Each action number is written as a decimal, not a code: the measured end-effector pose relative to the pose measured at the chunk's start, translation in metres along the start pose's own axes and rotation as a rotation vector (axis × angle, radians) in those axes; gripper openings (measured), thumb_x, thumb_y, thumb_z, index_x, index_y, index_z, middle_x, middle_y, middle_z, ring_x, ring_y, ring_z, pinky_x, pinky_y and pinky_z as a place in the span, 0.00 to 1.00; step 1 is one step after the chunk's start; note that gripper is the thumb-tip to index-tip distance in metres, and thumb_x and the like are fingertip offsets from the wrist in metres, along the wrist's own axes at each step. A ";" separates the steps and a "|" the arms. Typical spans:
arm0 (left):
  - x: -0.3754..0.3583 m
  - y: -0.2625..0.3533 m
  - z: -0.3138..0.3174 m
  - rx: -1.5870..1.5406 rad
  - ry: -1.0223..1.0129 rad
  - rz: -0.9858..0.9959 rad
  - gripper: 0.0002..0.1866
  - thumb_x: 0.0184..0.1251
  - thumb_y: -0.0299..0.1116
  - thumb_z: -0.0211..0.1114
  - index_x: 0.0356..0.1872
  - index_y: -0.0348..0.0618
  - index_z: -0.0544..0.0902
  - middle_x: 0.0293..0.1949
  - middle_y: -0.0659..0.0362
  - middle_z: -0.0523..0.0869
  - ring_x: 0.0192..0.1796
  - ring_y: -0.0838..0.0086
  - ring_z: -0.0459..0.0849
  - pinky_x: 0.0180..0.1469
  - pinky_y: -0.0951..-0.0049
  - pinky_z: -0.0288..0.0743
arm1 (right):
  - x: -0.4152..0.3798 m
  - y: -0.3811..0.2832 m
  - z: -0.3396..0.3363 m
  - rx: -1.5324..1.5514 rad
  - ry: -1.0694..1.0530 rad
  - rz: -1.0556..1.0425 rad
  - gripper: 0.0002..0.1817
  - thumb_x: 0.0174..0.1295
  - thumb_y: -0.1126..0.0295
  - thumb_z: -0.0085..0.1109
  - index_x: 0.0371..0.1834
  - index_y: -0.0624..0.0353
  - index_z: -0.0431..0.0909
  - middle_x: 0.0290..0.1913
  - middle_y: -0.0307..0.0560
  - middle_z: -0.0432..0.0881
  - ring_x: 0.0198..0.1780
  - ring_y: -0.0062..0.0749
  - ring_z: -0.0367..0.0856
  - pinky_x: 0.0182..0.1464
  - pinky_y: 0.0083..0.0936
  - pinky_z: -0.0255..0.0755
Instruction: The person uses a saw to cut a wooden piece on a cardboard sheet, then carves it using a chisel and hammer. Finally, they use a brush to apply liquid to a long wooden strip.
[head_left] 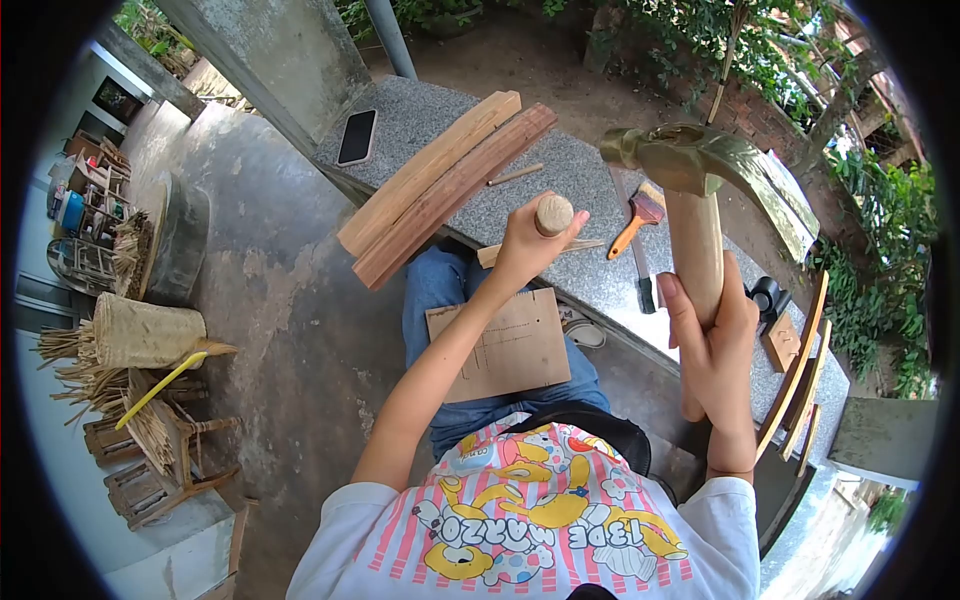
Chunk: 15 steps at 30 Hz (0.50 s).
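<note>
My right hand (715,345) grips a claw hammer (697,225) by its wooden handle, with the metal head raised and the claw pointing right. My left hand (530,240) is closed around a wooden handle (554,214) whose round end faces up toward me; its lower part is hidden. Beneath this hand a pale piece of wood (490,256) shows on the bench edge. Two curved wooden pieces, one light (430,175) and one reddish (455,198), lie side by side left of my left hand. A marked cardboard sheet (500,350) rests on my lap.
On the speckled stone bench (415,105) lie a phone (357,136), a thin stick (515,175), a paintbrush (637,220) and a long blade with a black handle (645,293). At right are a wooden block (781,343) and curved slats (800,375).
</note>
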<state>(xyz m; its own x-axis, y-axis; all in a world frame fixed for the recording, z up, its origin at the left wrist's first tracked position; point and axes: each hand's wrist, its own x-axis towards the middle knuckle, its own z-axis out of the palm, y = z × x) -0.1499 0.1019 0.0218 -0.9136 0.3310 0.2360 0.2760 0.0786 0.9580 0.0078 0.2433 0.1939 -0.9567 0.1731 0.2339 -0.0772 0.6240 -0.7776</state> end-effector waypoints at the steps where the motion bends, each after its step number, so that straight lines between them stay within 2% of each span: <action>1: 0.000 0.000 0.001 0.001 0.000 0.000 0.12 0.64 0.33 0.73 0.29 0.40 0.78 0.23 0.63 0.80 0.28 0.84 0.76 0.31 0.75 0.72 | 0.000 0.013 0.011 0.011 0.011 -0.002 0.16 0.67 0.66 0.64 0.44 0.65 0.70 0.23 0.58 0.81 0.24 0.46 0.85 0.26 0.33 0.73; 3: 0.000 0.001 0.005 -0.103 0.047 0.180 0.12 0.64 0.32 0.72 0.29 0.39 0.78 0.23 0.63 0.81 0.29 0.84 0.76 0.32 0.75 0.73 | 0.004 0.036 0.028 -0.141 -0.137 -0.042 0.17 0.67 0.64 0.64 0.45 0.65 0.69 0.22 0.62 0.80 0.26 0.57 0.85 0.26 0.40 0.73; 4: 0.001 0.000 0.006 -0.102 0.050 0.185 0.12 0.64 0.32 0.72 0.29 0.39 0.78 0.23 0.63 0.81 0.29 0.84 0.76 0.32 0.75 0.73 | 0.009 0.041 0.028 -0.262 -0.287 -0.030 0.17 0.67 0.63 0.63 0.43 0.65 0.68 0.21 0.66 0.79 0.28 0.63 0.83 0.27 0.45 0.73; 7: 0.000 -0.001 0.007 -0.218 0.035 0.185 0.11 0.64 0.32 0.72 0.29 0.39 0.77 0.24 0.62 0.81 0.29 0.84 0.77 0.32 0.75 0.74 | 0.007 0.016 0.005 -0.216 -0.260 -0.050 0.18 0.67 0.62 0.63 0.43 0.65 0.68 0.21 0.64 0.78 0.27 0.60 0.84 0.26 0.42 0.72; 9: 0.000 0.001 0.003 -0.009 0.011 0.071 0.11 0.64 0.32 0.72 0.30 0.39 0.77 0.24 0.61 0.81 0.29 0.83 0.78 0.33 0.75 0.75 | 0.009 -0.001 -0.007 -0.160 -0.252 -0.024 0.18 0.67 0.63 0.64 0.44 0.66 0.69 0.21 0.62 0.79 0.26 0.57 0.85 0.26 0.38 0.72; 11: 0.001 0.003 0.003 0.023 0.014 0.071 0.12 0.64 0.32 0.72 0.30 0.39 0.77 0.24 0.61 0.81 0.29 0.83 0.78 0.33 0.75 0.75 | 0.010 -0.015 -0.012 -0.135 -0.027 -0.051 0.18 0.67 0.64 0.65 0.45 0.66 0.70 0.23 0.59 0.80 0.26 0.54 0.86 0.25 0.35 0.72; 12: 0.002 0.004 0.003 0.024 0.016 0.068 0.10 0.64 0.31 0.72 0.31 0.39 0.79 0.24 0.63 0.81 0.29 0.84 0.77 0.32 0.76 0.73 | 0.009 -0.015 -0.010 -0.060 0.003 0.041 0.17 0.66 0.66 0.66 0.46 0.66 0.70 0.24 0.59 0.82 0.27 0.53 0.86 0.26 0.36 0.73; 13: 0.002 0.005 0.003 0.025 0.017 0.063 0.08 0.63 0.30 0.71 0.32 0.39 0.81 0.24 0.66 0.81 0.30 0.86 0.75 0.32 0.76 0.72 | 0.009 -0.008 -0.003 -0.060 0.000 0.036 0.17 0.66 0.66 0.66 0.46 0.66 0.70 0.24 0.59 0.82 0.27 0.53 0.86 0.26 0.36 0.73; 15: 0.001 0.005 0.004 -0.060 0.024 0.112 0.09 0.64 0.30 0.71 0.32 0.38 0.80 0.25 0.63 0.82 0.31 0.85 0.77 0.34 0.76 0.73 | 0.006 0.021 0.018 -0.067 -0.029 -0.031 0.17 0.66 0.65 0.66 0.44 0.66 0.70 0.23 0.60 0.81 0.27 0.57 0.85 0.26 0.37 0.73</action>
<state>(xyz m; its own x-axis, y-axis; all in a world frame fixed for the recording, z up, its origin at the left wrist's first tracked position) -0.1485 0.1066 0.0263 -0.8851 0.3119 0.3453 0.3591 -0.0140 0.9332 -0.0047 0.2436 0.1684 -0.9620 0.1318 0.2393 -0.0884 0.6787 -0.7291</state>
